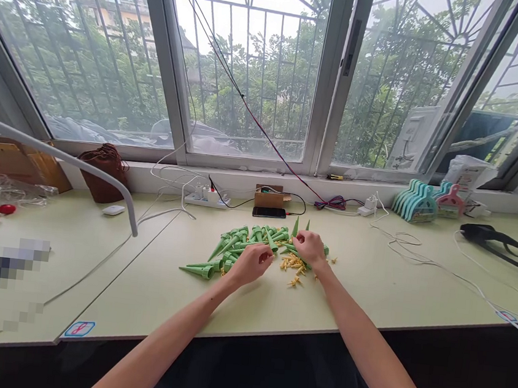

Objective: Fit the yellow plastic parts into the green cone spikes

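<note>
A pile of green plastic cone-shaped spikes lies on the pale table, most with a wide round collar and a pointed end. My left hand is at the pile's near side, fingers curled together; whatever they pinch is too small or hidden. A flared green spike end sits just beyond its fingertips. My right hand is closed at the pile's right side, its grip hidden. Two pointed green tips rise just behind it; whether they are held I cannot tell. Small yellow plastic pieces lie heaped between and below my hands.
Behind the pile are a black phone and a small cardboard box. A power strip and loose cables run along the table. Teal hangers stand back right, black straps lie right, and a grey curved lamp arm crosses the left.
</note>
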A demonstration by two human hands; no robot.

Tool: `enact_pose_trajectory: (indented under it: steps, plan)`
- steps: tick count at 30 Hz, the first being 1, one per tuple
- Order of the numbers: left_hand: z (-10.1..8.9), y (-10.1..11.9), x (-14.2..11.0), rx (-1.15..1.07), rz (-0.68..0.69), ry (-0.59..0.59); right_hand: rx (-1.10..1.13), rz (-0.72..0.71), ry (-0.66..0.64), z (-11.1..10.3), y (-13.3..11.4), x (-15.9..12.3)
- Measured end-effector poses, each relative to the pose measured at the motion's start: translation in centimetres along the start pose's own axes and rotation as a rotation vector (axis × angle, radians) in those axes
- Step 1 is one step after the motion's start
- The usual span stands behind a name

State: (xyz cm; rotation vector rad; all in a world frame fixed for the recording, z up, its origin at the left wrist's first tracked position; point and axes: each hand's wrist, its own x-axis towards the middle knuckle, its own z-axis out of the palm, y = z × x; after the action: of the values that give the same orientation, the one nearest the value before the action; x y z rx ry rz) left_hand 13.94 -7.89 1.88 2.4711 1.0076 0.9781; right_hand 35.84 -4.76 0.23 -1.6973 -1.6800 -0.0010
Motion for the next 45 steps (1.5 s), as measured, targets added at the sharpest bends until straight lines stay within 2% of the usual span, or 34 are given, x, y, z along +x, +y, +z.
enact_pose_trajectory:
  steps: [7, 26, 37, 45]
  plan:
    - [0.0, -0.1, 0.0, 0.003, 0.001, -0.005, -0.040, -0.013, -0.102, 0.0, -0.3, -0.2]
    - [0.1, -0.1, 0.0, 0.009, 0.005, -0.015, -0.080, -0.012, -0.223, -0.8, -1.0, -0.7]
    - [0.2, -0.1, -0.1, 0.021, 0.022, -0.009, -0.078, -0.013, -0.231, -0.8, -1.3, -0.8]
    - [0.1, -0.1, -0.1, 0.020, 0.022, -0.008, -0.024, -0.061, -0.183, -0.8, -1.5, -1.0]
